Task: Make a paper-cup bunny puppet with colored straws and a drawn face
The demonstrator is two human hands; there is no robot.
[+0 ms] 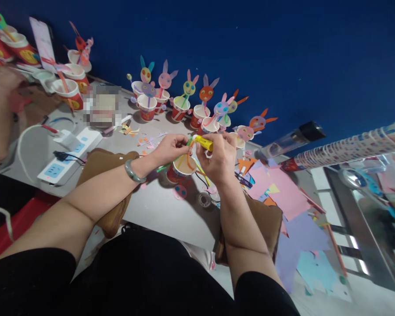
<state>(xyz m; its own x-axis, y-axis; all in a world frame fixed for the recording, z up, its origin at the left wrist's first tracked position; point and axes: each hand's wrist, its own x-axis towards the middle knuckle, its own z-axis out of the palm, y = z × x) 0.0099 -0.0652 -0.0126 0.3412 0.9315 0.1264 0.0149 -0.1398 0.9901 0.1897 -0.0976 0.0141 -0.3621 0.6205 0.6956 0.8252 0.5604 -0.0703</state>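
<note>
My left hand is closed in a pinch on the tip of a green straw above a red and white paper cup. Yellow and orange straws also stick out of this cup. My right hand grips a yellow glue stick, its white end pointing at the straw tip by my left fingers. Just in front of the cup lies a round pink paper face with blue eyes. A roll of clear tape rests to its right.
Several cups with paper rabbit heads line the blue wall. A white power strip lies left; brown cushions are under my forearms. Paper scraps and coloured sheets spread right, near a long stack of cups and a clear tumbler.
</note>
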